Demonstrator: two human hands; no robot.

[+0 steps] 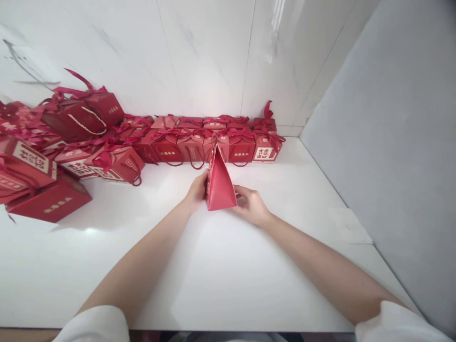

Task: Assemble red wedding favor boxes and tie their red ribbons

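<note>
A red paper gift bag is between my hands near the middle of the white table, its triangular narrow side facing me and its top drawn to a point. My left hand grips the bag's left face, with the fingertips partly hidden behind it. On the other side, my right hand has its thumb and fingers curled at the bag's lower right edge. Directly behind the bag stands a row of red gift boxes with ribbons and cord handles.
More red boxes are heaped at the left, some tilted or stacked on others. A pale marble-patterned wall closes off the back of the white table. Along the right edge rises a grey panel.
</note>
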